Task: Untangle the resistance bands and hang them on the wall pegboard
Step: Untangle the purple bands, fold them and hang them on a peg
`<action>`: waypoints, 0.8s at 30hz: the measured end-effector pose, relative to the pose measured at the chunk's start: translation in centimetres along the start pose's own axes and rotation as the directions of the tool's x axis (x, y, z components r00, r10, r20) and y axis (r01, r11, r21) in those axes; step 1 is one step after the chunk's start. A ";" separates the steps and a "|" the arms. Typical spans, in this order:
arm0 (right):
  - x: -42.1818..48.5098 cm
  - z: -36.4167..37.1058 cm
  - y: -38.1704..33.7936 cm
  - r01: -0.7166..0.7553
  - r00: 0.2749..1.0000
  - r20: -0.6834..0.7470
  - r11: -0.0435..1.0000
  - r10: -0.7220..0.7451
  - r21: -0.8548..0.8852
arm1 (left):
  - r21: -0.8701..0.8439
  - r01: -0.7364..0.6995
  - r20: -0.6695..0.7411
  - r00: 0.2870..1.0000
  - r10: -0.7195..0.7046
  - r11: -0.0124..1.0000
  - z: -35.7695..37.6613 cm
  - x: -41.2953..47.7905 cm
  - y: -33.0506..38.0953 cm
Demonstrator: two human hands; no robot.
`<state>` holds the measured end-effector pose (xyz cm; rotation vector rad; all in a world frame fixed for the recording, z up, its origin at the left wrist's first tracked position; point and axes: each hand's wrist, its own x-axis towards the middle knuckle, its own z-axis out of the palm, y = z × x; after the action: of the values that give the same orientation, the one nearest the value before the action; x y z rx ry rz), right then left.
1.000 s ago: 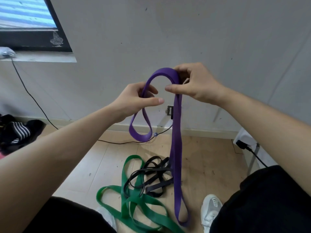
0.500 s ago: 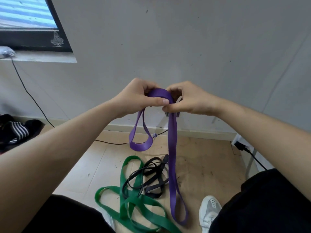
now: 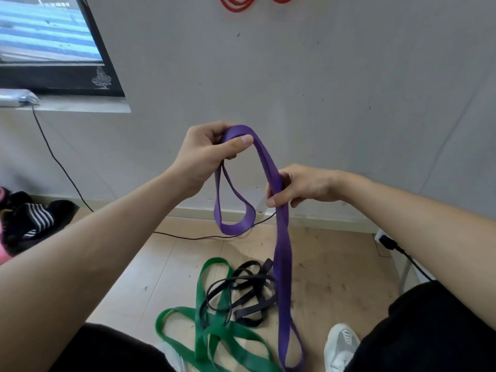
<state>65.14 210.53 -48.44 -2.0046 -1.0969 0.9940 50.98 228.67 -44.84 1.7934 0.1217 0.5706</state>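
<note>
Grey, scuffed wall [image 3: 322, 89] fills most of the frame, with pale wooden floor [image 3: 166, 264] below it. A dark-framed window [image 3: 48, 36] sits at the upper left, cut off by the frame edge.

Two bare forearms reach in from the lower corners, and black clothing covers the knees at the bottom. The left hand [image 3: 206, 154], just above centre, has its fingers curled round the top bend of the purple band [image 3: 283, 264], thumb pressed along it. The fingertips are hidden behind the strap. The right hand [image 3: 303, 185], lower and to the right, grips the long doubled strand between thumb and curled fingers.

A short purple loop hangs under the left hand. The long strand drops from the right hand to the floor, and its end meets the bottom edge of the frame.

The green band [image 3: 212, 328] sprawls in loops at the lower centre, partly hidden by the left knee. The black band [image 3: 247, 311] lies in a tangle across it, and where the two interlock is hard to make out.

A heap of dark clothing [image 3: 32, 218] lies at the left edge. A white shoe [image 3: 341, 345] shows at the lower right. A thin cable [image 3: 61, 167] runs down the wall from the windowsill.

Red bands [image 3: 237, 9] hang at the top centre. Only their lower curves show.
</note>
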 end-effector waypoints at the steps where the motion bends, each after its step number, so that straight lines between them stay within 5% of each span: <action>1: -0.2 -0.4 -0.2 0.020 0.999 -0.042 1.000 -0.020 -0.018 | -0.001 0.010 -0.014 1.000 -0.010 1.000 -0.3 0.1 -0.1; 6: -2.0 -2.3 -1.8 0.175 0.942 -0.287 0.984 -0.174 -0.024 | 0.066 0.072 0.046 0.996 -0.075 0.995 -1.9 0.3 -0.8; 14: -4.5 -2.9 -5.7 0.412 0.734 -0.543 0.903 -0.408 -0.121 | 0.119 0.066 0.173 0.981 -0.086 0.991 1.1 -0.1 -0.4; 19: -3.9 -2.6 -4.9 0.344 0.788 -0.450 0.906 -0.421 -0.246 | 0.058 0.007 0.141 0.990 -0.016 0.998 2.3 0.4 0.4; 24: -3.2 -2.0 -4.0 0.316 0.840 -0.398 0.928 -0.370 -0.195 | 0.153 0.022 0.157 0.987 -0.046 0.988 2.7 0.3 0.2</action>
<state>64.09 209.12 -43.23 -1.8997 -1.2266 0.2814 52.42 226.41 -45.10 1.9727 0.0871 0.3994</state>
